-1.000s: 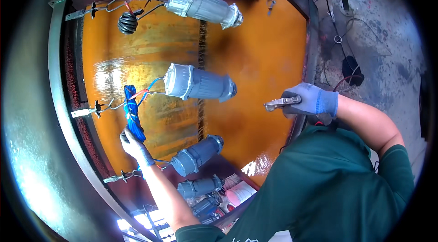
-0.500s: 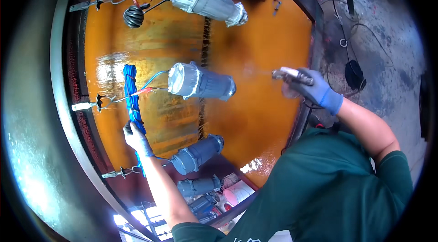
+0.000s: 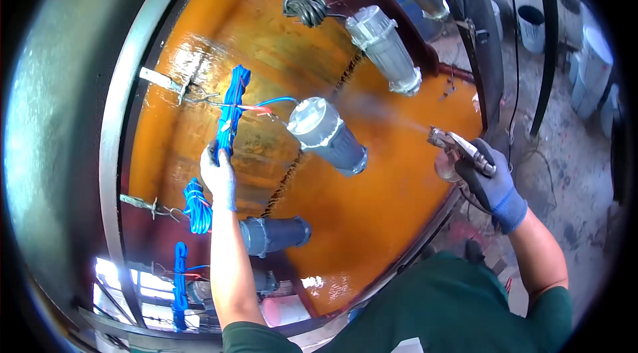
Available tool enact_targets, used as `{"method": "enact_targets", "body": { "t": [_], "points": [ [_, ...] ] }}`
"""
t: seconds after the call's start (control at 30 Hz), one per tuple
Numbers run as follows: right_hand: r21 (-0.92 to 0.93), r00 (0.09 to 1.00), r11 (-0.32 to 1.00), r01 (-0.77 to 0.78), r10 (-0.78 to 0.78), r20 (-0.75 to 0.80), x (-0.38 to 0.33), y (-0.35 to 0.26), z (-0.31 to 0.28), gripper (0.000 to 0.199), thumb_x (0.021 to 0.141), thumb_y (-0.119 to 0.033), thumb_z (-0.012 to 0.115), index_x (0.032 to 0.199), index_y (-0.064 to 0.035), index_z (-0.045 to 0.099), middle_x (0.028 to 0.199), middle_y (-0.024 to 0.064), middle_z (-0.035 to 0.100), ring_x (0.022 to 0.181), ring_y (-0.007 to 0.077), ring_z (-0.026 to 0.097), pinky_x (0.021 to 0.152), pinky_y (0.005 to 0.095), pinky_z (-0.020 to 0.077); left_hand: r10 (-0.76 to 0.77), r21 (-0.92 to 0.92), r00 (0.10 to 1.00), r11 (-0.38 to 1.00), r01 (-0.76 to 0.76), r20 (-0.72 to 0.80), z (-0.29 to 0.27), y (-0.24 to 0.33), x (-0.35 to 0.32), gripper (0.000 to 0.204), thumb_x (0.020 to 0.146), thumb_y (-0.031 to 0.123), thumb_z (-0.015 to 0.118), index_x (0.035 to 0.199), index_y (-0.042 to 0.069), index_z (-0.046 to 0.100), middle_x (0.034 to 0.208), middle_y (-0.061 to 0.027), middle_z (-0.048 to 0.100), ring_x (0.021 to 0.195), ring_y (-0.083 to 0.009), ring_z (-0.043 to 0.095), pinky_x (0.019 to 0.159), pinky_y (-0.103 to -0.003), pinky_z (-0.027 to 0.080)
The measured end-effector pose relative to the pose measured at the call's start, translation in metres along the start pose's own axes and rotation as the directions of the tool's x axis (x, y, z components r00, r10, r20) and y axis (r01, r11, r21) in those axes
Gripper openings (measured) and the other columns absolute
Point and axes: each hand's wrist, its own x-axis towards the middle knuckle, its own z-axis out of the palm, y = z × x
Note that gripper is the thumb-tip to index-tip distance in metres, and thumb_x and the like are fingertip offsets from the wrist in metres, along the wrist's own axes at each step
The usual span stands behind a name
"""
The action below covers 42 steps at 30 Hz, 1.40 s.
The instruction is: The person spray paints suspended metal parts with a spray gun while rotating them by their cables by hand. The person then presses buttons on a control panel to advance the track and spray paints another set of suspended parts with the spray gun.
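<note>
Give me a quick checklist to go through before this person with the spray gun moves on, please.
1. Left hand gripping the blue cable bundle: ok.
2. Right hand holding the spray gun: ok.
3. Gloves on both hands: ok.
4. Left hand clear of the visible mist: ok.
5. Mist landing on the middle grey cylinder: cannot tell.
6. Cylinder's far side: cannot tell, hidden.
</note>
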Motion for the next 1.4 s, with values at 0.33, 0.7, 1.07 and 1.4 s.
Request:
{"method": "enact_targets", "body": {
  "t": [0.33, 0.7, 1.07, 1.4],
  "points": [
    [-0.088, 0.989, 0.99, 0.107, -0.097, 0.111, 0.022, -0.021, 0.01, 0.019, 0.097, -0.011, 0.075, 0.111, -0.0005, 0.068, 0.087, 0.005, 0.071, 0.078, 0.0113, 0.066, 0.072, 0.0312, 0.0542, -0.027, -0.027, 0.999, 0.999, 0.028, 0.028, 0.007, -0.014, 0.004, 0.038, 0.1, 0.016, 0.068, 0.133, -0.002, 0.069, 0.13, -0.0234, 0.072, 0.123, -0.0368, 0.068, 0.11, -0.044, 0.05],
    [-0.191, 0.991, 0.981, 0.037, -0.012, 0.131, 0.025, -0.037, 0.014, 0.02, 0.093, -0.013, 0.079, 0.102, 0.0, 0.067, 0.081, 0.0099, 0.068, 0.073, 0.0153, 0.065, 0.069, 0.0336, 0.053, 0.232, 0.32, 0.967, 0.929, -0.187, -0.109, 0.009, -0.017, -0.016, 0.057, 0.097, 0.021, 0.07, 0.15, 0.003, 0.058, 0.154, -0.0237, 0.055, 0.142, -0.0439, 0.051, 0.121, -0.054, 0.039],
    [-0.102, 0.913, 0.995, 0.017, 0.026, 0.408, 0.04, -0.055, 0.014, 0.023, 0.095, -0.016, 0.079, 0.108, 0.0007, 0.07, 0.082, 0.0085, 0.068, 0.076, 0.0106, 0.062, 0.07, 0.0322, 0.0517, -0.73, -0.224, 0.524, 0.476, 0.85, 0.44, 0.073, -0.027, -0.492, 0.021, 0.108, 0.01, 0.056, 0.116, -0.002, 0.071, 0.101, -0.0158, 0.073, 0.09, -0.0282, 0.069, 0.08, -0.043, 0.056],
    [-0.292, 0.853, 0.946, 0.141, 0.034, 0.52, 0.076, -0.119, 0.003, 0.038, 0.096, -0.013, 0.081, 0.129, 0.0003, 0.069, 0.101, 0.0067, 0.073, 0.089, 0.0135, 0.068, 0.084, 0.0316, 0.0559, -0.356, 0.248, 0.214, 0.879, 0.407, 0.91, -0.071, 0.026, -0.758, 0.028, 0.102, 0.029, 0.06, 0.106, 0.008, 0.078, 0.108, -0.0222, 0.077, 0.098, -0.0421, 0.075, 0.088, -0.051, 0.061]
  ]
}}
